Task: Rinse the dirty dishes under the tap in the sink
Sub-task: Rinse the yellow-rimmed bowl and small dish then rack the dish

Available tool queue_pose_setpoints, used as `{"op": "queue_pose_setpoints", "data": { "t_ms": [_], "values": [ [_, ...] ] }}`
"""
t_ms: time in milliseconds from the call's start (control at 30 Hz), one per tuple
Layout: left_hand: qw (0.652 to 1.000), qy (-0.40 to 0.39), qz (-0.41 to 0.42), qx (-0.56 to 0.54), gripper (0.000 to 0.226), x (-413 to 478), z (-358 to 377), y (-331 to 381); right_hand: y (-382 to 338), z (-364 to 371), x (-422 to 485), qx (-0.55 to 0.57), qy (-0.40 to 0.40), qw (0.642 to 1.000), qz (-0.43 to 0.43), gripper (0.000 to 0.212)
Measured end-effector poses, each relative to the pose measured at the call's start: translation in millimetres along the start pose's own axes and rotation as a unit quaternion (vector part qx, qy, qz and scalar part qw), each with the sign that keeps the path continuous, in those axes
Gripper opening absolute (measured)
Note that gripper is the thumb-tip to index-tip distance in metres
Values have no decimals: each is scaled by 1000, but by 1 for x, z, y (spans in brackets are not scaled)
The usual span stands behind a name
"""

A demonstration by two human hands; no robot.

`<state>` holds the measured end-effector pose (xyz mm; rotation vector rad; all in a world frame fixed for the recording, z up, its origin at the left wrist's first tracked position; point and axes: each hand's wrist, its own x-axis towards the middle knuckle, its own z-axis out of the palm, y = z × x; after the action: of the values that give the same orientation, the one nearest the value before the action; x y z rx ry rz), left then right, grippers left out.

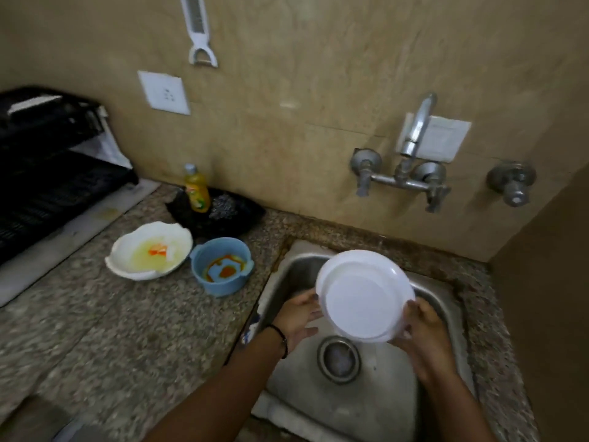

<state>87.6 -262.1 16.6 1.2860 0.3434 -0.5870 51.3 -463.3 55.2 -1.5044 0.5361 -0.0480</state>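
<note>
Tilted white plate (363, 296), underside showing; right hand (424, 333) grip holds its rim, left hand (298, 317) grip wide.

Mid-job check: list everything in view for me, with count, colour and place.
white plate: 1, white, held tilted over the sink, underside to camera
sink: 1, steel, set in the counter
drain strainer: 1, steel, sink floor
tap: 1, chrome, wall above sink
white bowl: 1, white with yellowish residue, counter left of sink
blue bowl: 1, blue with orange residue, beside white bowl
soap bottle: 1, yellow, counter by wall
dish rack: 1, black, far left
peeler: 1, white, hanging on wall
socket: 1, white, wall
counter: 1, speckled granite
left hand: 1, fingers straight at plate's left edge
right hand: 1, grips plate's right rim
</note>
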Motion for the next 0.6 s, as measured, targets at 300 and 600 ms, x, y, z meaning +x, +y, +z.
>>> {"op": "queue_pose_setpoints", "data": {
  "t_ms": [300,600],
  "values": [
    [978,7,121,-171,44,5,-100,110,-107,152,-25,-94,18,927,-362,12],
    [932,123,200,-277,16,-20,-368,179,-91,458,-26,160,-257,953,-26,10]
  ]
}}
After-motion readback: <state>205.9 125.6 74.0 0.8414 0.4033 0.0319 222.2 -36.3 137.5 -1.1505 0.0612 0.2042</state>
